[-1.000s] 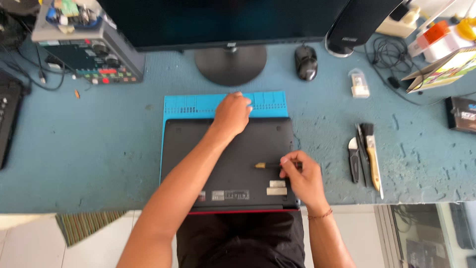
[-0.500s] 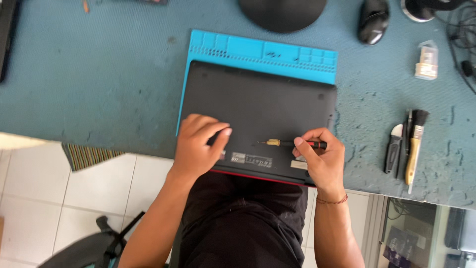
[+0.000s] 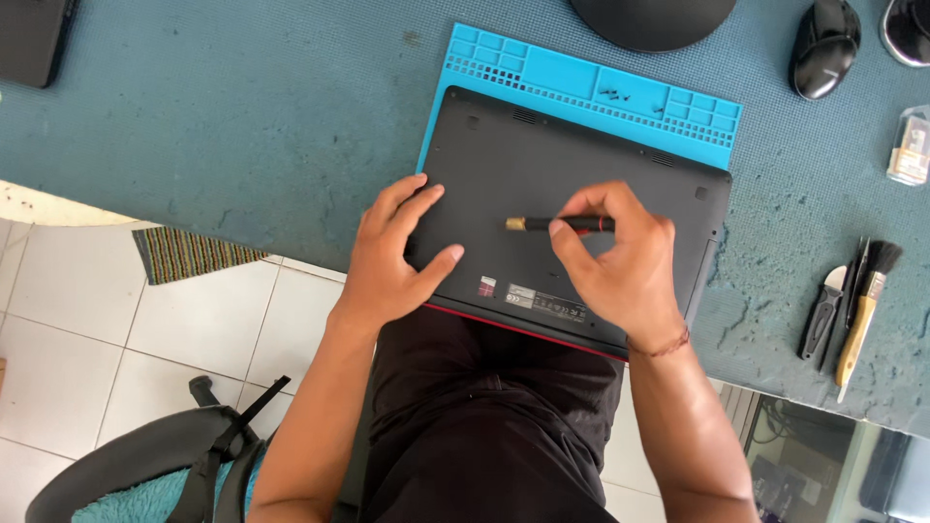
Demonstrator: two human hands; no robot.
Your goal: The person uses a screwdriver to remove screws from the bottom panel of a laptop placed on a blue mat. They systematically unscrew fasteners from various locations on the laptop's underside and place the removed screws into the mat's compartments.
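The black, flat, upturned laptop [image 3: 572,208] lay bottom-side up on a bright blue silicone work mat [image 3: 581,82] on the teal desk [image 3: 242,116], its near edge hanging over toward your lap. It looked stiff but thin, with a smooth plastic shell likely to slide and flex, so it was best steadied flat from above or gripped by its long edges, never by the panel alone. Your left hand [image 3: 392,257] lay spread on the shell near its left side, fingers loosely splayed, palm pressing down, gripping nothing. Your right hand [image 3: 615,261] was curled closed around a slim black screwdriver with a brass-coloured tip [image 3: 557,224], pinched between thumb and fingertips and held level just over the middle of the shell; whether its tip touched the shell I could not tell.
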